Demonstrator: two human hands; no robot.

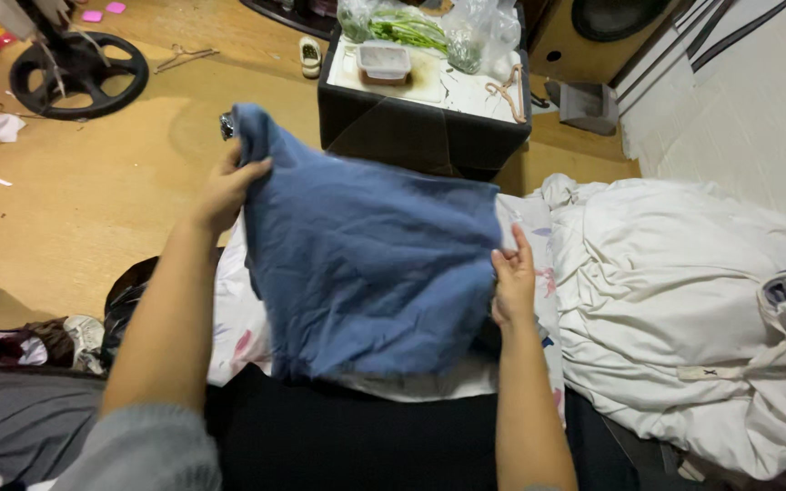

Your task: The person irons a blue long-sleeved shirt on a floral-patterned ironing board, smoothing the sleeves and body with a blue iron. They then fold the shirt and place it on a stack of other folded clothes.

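Observation:
I hold a blue cloth garment spread out in front of me, above a white patterned sheet. My left hand pinches its upper left corner, raised higher. My right hand grips its right edge, lower down. The cloth hangs slanted between the two hands and hides most of what lies under it.
A black box-shaped stool stands behind the cloth, bearing a plastic tub and bagged greens. A rumpled white duvet fills the right. On the wooden floor at the far left stands a black fan base. Dark clothes are piled at the left.

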